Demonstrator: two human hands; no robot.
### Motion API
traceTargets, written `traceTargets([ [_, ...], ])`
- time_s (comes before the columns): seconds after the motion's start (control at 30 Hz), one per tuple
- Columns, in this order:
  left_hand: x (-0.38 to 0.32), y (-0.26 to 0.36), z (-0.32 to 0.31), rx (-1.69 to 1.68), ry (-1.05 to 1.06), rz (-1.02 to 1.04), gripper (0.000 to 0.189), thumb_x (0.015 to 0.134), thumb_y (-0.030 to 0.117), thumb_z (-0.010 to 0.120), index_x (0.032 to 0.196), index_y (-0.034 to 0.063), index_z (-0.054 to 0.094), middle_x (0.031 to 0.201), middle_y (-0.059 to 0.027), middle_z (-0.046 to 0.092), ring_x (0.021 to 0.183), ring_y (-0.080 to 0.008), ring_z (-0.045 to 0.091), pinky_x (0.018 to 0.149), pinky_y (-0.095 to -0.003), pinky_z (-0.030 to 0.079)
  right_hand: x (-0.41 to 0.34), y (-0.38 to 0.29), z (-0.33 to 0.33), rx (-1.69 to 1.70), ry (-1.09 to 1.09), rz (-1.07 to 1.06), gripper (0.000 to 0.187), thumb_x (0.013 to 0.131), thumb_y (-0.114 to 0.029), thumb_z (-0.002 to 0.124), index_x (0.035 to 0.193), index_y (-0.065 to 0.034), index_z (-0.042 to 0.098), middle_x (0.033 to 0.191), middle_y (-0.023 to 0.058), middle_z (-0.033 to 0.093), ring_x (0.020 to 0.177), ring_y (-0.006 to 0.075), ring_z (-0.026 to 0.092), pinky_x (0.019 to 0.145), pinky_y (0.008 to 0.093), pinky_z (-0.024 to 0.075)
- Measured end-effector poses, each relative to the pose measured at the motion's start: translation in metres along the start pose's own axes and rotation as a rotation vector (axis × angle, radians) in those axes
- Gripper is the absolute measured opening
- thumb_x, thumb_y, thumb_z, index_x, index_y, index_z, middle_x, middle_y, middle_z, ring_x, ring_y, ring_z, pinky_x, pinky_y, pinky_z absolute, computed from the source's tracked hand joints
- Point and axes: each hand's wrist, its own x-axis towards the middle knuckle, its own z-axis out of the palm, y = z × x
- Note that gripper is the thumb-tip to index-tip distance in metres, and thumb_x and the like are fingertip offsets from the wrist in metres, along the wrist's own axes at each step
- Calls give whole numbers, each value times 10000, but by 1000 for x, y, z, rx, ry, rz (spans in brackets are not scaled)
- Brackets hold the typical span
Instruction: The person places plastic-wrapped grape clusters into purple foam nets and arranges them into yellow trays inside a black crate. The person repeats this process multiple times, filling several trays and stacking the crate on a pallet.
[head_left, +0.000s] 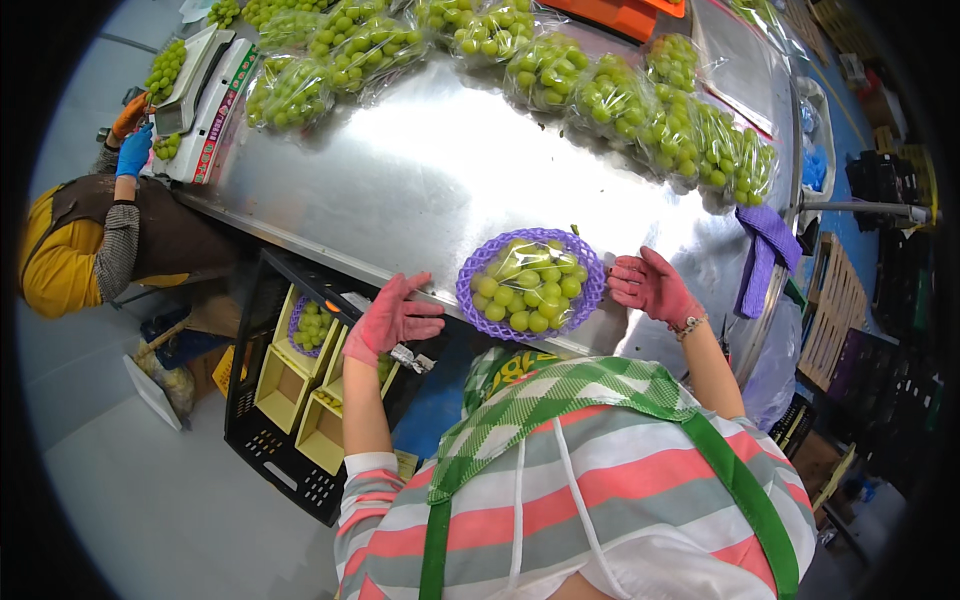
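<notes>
A bunch of green grapes (529, 287) in clear film, ringed by a purple foam net (471, 300), lies at the near edge of the metal table (345, 202). My left hand (397, 319), in a pink glove, is held to the left of it with fingers spread and nothing in them. On the other side my right hand (654, 289), gloved in pink too, is apart from the net and holds nothing. Purple foam nets (761, 255) lie flat at the table's right edge. Bagged green grapes (615, 97) line the far side.
Below the left edge, a black crate (277, 480) holds pale yellow boxes (283, 386), one with netted grapes. A scale (202, 82) stands at the far left, where a co-worker (82, 232) in orange and blue gloves handles grapes. An orange tray (611, 16) is at the back.
</notes>
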Motion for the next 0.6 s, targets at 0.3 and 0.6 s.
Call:
traceTargets([
  [0.3,48,-17,87,65,-59,71,666,903,601,213,1341,118,348,1248,-88,510,1078,-234,549,851,-399,493,26,70,45,-144,-50,-55,695,870,-548,437,1374,-95,283,1376,109,360,1223,268,412,967,472,393],
  [0.6,69,-49,132,-409,-100,427,511,914,445,316,1260,92,449,1244,-86,510,1116,-241,516,936,-389,436,37,48,59,-240,-41,-363,695,889,-571,375,1350,-53,320,1344,86,403,1195,187,428,1021,324,342],
])
